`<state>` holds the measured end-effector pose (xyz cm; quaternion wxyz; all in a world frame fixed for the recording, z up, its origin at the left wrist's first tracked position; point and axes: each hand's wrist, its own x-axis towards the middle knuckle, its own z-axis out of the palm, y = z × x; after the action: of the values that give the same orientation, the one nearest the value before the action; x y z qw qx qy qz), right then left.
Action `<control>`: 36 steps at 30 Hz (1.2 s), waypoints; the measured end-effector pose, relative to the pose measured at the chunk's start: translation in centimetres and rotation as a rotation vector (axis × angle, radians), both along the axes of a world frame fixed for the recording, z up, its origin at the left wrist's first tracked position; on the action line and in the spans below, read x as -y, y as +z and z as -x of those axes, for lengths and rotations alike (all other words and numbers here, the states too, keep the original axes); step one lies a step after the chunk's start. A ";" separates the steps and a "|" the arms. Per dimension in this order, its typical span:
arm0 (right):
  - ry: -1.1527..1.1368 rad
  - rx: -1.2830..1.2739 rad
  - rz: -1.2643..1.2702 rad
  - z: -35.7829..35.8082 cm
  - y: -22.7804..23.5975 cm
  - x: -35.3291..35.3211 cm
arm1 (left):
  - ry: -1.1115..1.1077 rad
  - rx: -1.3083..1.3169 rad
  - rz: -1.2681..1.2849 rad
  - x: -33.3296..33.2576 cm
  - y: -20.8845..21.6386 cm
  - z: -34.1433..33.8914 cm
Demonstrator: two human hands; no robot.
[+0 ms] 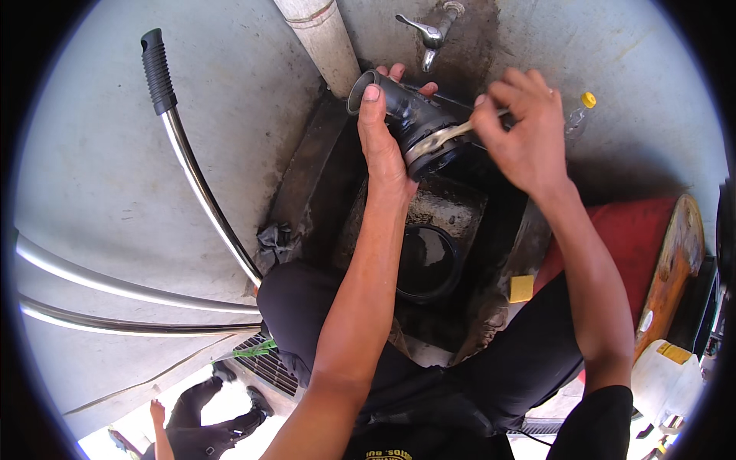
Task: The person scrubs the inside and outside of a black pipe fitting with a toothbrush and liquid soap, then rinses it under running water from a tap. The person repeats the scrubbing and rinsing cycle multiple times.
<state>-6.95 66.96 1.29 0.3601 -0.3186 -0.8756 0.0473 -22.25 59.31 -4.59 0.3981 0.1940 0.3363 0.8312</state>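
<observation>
My left hand (377, 146) grips a black curved rubber hose elbow (406, 115), thumb on its open end, held up over a dark wet basin. Around the hose's wide end sits a metal band clamp (429, 146). My right hand (525, 130) is closed on a thin tool or the clamp's tail (491, 116) at the hose's right side. Below the hose a round black container (427, 262) stands in the basin. My dark-trousered knees frame the basin from below.
A wall tap (428, 31) is above the hose, a pale pipe (326, 42) to its left. Chrome tubes with a black grip (157, 69) curve at left. A yellow sponge (521, 288), plastic bottle (576, 115), red object (636, 238), white jug (663, 376), floor grate (264, 360) lie around.
</observation>
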 end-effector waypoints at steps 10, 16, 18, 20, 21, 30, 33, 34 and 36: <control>-0.017 -0.036 0.035 1.0 -0.8 -0.1 | -0.122 0.025 -0.149 0.2 -0.1 0.0; -0.070 -0.127 0.052 1.0 -1.3 -2.4 | -0.264 0.212 -0.103 0.1 0.1 -0.6; -0.036 -0.063 0.046 1.4 -1.3 -0.8 | -0.255 0.279 -0.067 0.1 0.2 -0.8; -0.049 -0.006 0.052 1.1 -1.4 -1.1 | -0.234 0.314 -0.002 0.2 1.1 -1.5; -0.084 -0.034 0.073 0.8 -1.7 -2.3 | -0.266 0.301 -0.010 0.3 0.9 -1.6; -0.118 -0.076 0.236 0.9 -2.3 -3.2 | -0.307 0.363 -0.092 -0.2 -1.1 -1.3; -0.123 -0.046 0.278 1.1 -1.9 -3.1 | -0.313 0.454 -0.149 0.0 -0.9 -1.3; -0.074 -0.057 0.293 1.1 -1.8 -1.9 | -0.279 0.436 -0.107 -0.1 -0.7 -1.2; -0.033 0.010 0.211 1.0 -1.5 -1.1 | -0.211 0.399 -0.021 -0.2 -0.1 -1.1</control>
<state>-7.93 68.02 -0.17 0.3206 -0.3693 -0.8622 0.1319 -21.10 59.46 -4.70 0.5395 0.0639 0.2198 0.8103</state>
